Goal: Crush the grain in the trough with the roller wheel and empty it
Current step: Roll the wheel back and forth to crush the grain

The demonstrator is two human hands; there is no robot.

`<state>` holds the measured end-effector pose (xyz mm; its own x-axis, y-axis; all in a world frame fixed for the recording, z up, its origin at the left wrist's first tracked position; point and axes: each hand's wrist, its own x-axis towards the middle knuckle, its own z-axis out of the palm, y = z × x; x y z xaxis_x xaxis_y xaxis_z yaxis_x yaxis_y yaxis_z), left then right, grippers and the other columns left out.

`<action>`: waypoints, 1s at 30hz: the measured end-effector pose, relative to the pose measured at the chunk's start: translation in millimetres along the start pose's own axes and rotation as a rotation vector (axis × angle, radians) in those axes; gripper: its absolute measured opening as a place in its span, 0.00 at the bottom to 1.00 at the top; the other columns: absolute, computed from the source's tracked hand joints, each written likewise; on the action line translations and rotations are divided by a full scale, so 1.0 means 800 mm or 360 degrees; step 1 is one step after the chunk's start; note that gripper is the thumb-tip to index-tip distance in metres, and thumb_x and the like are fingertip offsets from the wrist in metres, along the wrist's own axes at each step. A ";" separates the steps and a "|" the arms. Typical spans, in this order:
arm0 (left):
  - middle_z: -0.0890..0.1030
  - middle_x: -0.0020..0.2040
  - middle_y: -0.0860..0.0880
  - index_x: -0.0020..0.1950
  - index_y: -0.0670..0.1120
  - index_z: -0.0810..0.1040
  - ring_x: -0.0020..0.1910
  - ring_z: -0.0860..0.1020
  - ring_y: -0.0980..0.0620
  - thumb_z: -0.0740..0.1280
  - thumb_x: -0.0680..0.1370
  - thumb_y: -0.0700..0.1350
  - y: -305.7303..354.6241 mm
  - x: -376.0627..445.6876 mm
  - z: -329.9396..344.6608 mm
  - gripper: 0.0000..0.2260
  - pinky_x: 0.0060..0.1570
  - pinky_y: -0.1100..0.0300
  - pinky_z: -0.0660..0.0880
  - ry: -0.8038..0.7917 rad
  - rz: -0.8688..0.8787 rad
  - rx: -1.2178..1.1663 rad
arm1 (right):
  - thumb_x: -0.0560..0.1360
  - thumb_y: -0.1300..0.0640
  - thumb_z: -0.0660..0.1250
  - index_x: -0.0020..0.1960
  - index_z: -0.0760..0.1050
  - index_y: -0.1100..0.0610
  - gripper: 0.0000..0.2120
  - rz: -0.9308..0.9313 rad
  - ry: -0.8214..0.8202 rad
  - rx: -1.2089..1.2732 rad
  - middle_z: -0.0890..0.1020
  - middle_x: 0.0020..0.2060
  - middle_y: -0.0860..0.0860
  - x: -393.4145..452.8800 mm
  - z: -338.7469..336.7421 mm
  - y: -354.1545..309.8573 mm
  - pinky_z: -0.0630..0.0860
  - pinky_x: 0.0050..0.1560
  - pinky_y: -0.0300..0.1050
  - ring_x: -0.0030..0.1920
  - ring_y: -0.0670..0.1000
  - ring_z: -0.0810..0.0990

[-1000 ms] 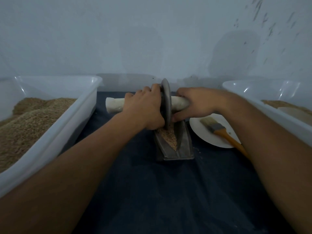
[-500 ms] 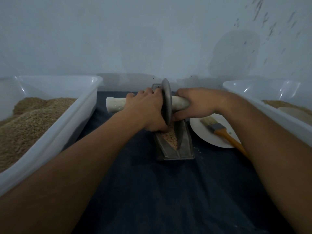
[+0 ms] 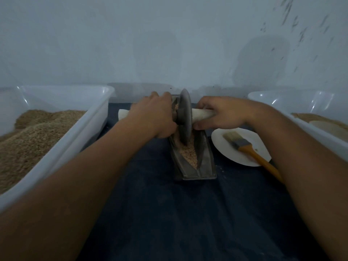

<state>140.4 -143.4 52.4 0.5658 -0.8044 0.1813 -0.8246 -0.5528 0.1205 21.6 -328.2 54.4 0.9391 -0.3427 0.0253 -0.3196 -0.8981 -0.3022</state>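
Note:
A narrow grey metal trough (image 3: 204,166) lies lengthwise on the dark cloth, with pale brown grain (image 3: 190,155) in its V-shaped channel. The grey roller wheel (image 3: 185,115) stands upright in the channel, edge down in the grain. A pale wooden axle runs through it. My left hand (image 3: 152,115) grips the axle's left half, right beside the wheel, and hides most of it. My right hand (image 3: 224,113) grips the right half of the axle (image 3: 202,113).
A white tub (image 3: 84,127) heaped with brown grain stands at the left. Another white tub (image 3: 308,129) with some grain stands at the right. Next to the trough lies a white plate (image 3: 233,153) with a yellow-handled brush (image 3: 250,149). A pale wall rises close behind.
Both hands have pushed the wheel a little farther along the trough, away from me. More grain shows at the near end of the channel.

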 end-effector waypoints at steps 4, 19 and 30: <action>0.71 0.55 0.45 0.58 0.48 0.66 0.57 0.73 0.41 0.69 0.73 0.57 -0.005 -0.002 -0.002 0.21 0.57 0.41 0.73 -0.0037 -0.0139 0.0082 | 0.66 0.31 0.72 0.55 0.72 0.42 0.24 0.0037 0.0025 0.0043 0.79 0.50 0.40 -0.005 -0.008 0.004 0.77 0.50 0.48 0.49 0.44 0.79; 0.74 0.35 0.50 0.36 0.49 0.68 0.35 0.74 0.50 0.71 0.70 0.64 0.034 -0.046 -0.055 0.21 0.42 0.54 0.75 -0.0203 0.0016 0.0566 | 0.58 0.37 0.80 0.46 0.75 0.46 0.24 0.0030 -0.0347 -0.0082 0.79 0.41 0.43 -0.036 -0.039 -0.032 0.71 0.38 0.43 0.41 0.45 0.78; 0.71 0.37 0.50 0.42 0.47 0.72 0.36 0.70 0.53 0.65 0.79 0.47 0.041 -0.046 -0.061 0.07 0.36 0.61 0.67 -0.0331 0.0120 0.0558 | 0.61 0.39 0.81 0.46 0.77 0.46 0.21 0.0044 -0.0343 0.0076 0.82 0.42 0.44 -0.033 -0.034 -0.017 0.75 0.41 0.45 0.44 0.48 0.81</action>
<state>92.2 -121.0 97.3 0.5219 -0.8525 -0.0285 -0.8331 -0.5023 -0.2317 -2.1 -314.8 83.4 0.9371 -0.2955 -0.1860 -0.3439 -0.8733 -0.3450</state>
